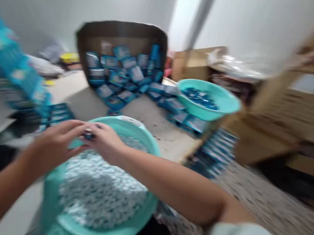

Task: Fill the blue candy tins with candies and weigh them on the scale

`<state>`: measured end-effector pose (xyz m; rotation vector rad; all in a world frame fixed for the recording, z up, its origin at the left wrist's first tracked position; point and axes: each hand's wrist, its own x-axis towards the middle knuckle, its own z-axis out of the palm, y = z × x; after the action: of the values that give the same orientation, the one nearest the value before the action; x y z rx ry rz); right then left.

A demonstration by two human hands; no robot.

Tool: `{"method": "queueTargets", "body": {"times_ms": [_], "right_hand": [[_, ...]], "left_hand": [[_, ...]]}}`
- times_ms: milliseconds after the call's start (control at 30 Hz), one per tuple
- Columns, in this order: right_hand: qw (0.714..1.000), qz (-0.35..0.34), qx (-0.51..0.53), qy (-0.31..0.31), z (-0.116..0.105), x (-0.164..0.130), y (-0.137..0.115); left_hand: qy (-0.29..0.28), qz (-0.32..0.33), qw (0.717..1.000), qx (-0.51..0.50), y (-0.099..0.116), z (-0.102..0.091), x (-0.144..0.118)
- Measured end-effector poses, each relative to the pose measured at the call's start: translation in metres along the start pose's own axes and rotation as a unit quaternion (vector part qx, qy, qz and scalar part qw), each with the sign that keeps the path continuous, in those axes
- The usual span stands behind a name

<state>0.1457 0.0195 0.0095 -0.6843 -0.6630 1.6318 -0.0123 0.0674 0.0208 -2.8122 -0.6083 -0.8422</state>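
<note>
We are pinching one small dark piece [88,134] between our left hand [55,144] and right hand [107,141], fingers closed on it, above the near basin [54,196] of pale pieces. Two teal basins are showing; the far basin [226,101] is holding blue pieces. Blue packets [122,75] are spilling from one cardboard box [123,32], too many to count; blur is hiding all print.

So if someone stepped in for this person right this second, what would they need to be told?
Left hand and right hand: together over the near teal basin, pinching one small dark piece between the fingertips. The picture is blurred, so the piece cannot be made out.
Near basin: heaped with small pale pieces.
Far teal basin: holds a layer of blue pieces.
Open cardboard box, tipped on its side: blue packets spill from it across the table.
Done: some blue pieces in the far basin.
Left: the near basin is full, and many packets lie loose.
</note>
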Motion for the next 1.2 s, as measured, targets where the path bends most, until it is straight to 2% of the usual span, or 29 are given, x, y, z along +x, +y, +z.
{"method": "queueTargets", "body": {"times_ms": [33,100,233,333,400,467,533,600,700,800,867,967,1067,1200], "right_hand": [[1.0,0.01,0.009,0.0,0.007,0.004,0.003],[0.999,0.028,0.014,0.021,0.011,0.007,0.003],[0.999,0.038,-0.025,0.019,0.005,0.003,-0.006],[0.997,0.043,-0.045,0.045,0.006,0.001,-0.007],[0.995,0.05,-0.048,0.065,0.009,0.003,-0.007],[0.994,0.062,-0.05,0.07,0.011,0.004,-0.008],[0.993,0.072,-0.059,0.072,0.014,0.004,-0.011],[0.991,0.08,-0.078,0.079,0.016,0.003,-0.015],[0.986,0.09,-0.106,0.091,0.02,0.001,-0.018],[0.986,0.099,-0.113,0.076,0.022,0.0,-0.019],[0.985,0.109,-0.122,0.063,0.023,-0.001,-0.019],[0.981,0.118,-0.143,0.054,0.021,-0.001,-0.017],[0.981,0.11,-0.154,0.042,0.018,-0.002,-0.014],[0.979,0.119,-0.163,0.019,0.017,-0.002,-0.011]], "left_hand": [[-0.005,0.006,0.999,0.036,0.0,-0.013,-0.009],[0.0,0.03,0.996,0.09,0.001,-0.023,-0.015],[0.042,0.034,0.992,0.112,0.006,-0.021,-0.011],[0.072,0.024,0.992,0.103,0.01,-0.019,-0.01],[0.075,-0.018,0.994,0.079,0.011,-0.018,-0.01],[0.06,-0.121,0.99,0.038,0.006,-0.016,-0.009],[0.05,-0.235,0.97,0.016,-0.005,-0.015,-0.007],[0.059,-0.316,0.946,0.031,-0.025,-0.015,-0.004],[0.059,-0.408,0.909,0.064,-0.065,-0.019,0.0],[0.019,-0.472,0.878,0.079,-0.107,-0.022,0.003],[-0.016,-0.49,0.868,0.083,-0.128,-0.022,0.004],[-0.07,-0.485,0.868,0.081,-0.148,-0.019,0.004],[-0.116,-0.466,0.874,0.077,-0.158,-0.014,0.002],[-0.144,-0.447,0.88,0.075,-0.165,-0.012,0.002]]}}
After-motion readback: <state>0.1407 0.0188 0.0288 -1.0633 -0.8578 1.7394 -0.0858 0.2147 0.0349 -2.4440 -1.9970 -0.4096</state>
